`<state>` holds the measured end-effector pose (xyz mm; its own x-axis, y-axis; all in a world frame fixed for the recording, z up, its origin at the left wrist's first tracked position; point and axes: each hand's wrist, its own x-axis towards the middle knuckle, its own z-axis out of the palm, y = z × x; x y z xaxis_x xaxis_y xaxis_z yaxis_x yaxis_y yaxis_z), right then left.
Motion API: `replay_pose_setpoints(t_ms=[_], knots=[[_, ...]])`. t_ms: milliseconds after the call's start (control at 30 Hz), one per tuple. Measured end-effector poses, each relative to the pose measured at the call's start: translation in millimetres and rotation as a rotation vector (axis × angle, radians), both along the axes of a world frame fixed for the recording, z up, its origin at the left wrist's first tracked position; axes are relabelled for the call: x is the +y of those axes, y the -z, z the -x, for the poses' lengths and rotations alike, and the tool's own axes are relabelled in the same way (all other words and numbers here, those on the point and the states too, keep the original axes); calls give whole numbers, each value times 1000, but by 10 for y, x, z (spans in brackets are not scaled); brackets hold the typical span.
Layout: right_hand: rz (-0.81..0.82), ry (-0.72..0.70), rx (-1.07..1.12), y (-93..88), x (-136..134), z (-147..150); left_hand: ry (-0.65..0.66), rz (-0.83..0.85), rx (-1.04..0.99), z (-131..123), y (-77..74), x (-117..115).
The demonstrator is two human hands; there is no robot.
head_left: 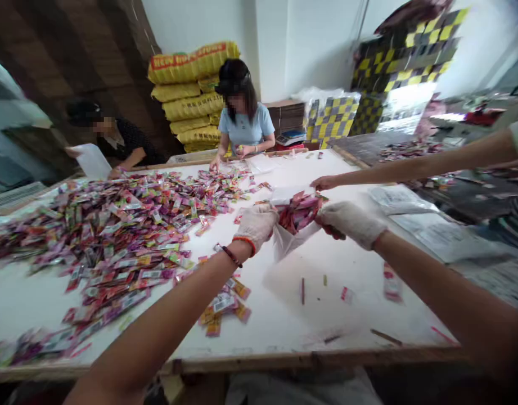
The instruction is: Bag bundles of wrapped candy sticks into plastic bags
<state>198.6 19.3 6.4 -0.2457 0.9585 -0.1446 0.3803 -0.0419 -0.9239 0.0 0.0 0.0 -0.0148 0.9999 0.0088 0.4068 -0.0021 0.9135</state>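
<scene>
Clear plastic bag (pixel 289 239) stuffed with red sachets (pixel 298 212) hangs just above the white desk (pixel 284 315), beside the big heap of loose sachets (pixel 115 230) spread across its left half. The gloved left hand (pixel 255 225) and gloved right hand (pixel 350 223) each pinch one side of the bag's mouth, while a co-worker's bare hand (pixel 324 182) reaches in just behind it.

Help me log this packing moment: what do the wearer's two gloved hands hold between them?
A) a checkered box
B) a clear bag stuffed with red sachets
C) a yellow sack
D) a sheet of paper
B: the left hand and right hand each grip a side of the clear bag stuffed with red sachets.
</scene>
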Motion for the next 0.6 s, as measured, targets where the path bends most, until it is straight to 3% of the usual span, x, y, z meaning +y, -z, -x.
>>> replay_pose_setpoints(t_ms=[167,433,600], knots=[[25,-31,-8,-97,111,-42,48,84,27,88,-72,258],[76,35,158,-88,116,-76,207,101,-30,207,-225,367],[32,19,97,-19,83,-83,238,57,258,204,-360,403]])
